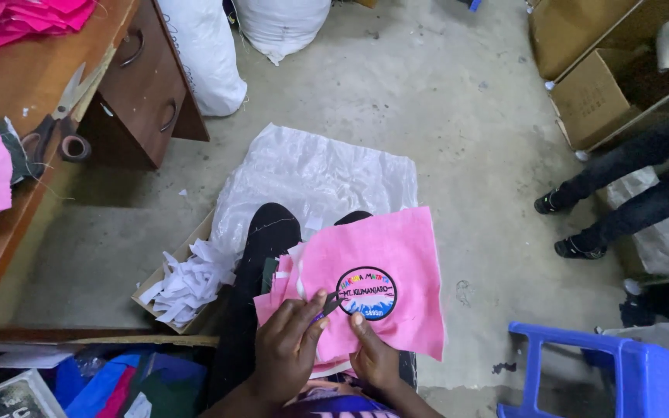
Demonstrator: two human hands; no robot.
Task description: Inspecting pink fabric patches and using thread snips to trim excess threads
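A pink fabric square point(396, 255) with a round embroidered patch point(366, 293), black-rimmed with blue and pink, lies on my lap atop a stack of similar pink pieces point(276, 298). My left hand point(288, 348) grips small scissors point(328, 306) whose blades touch the patch's left edge. My right hand point(373, 356) holds the fabric's near edge, with the thumb pressed just below the patch.
A cardboard box of white fabric scraps point(183, 282) sits on the floor at left, a white plastic sheet point(319, 174) ahead. A wooden desk point(32, 77) carries large scissors point(60, 112) and pink cloth. Another person's legs point(621, 193) stand at right, near a blue plastic stool point(621, 371).
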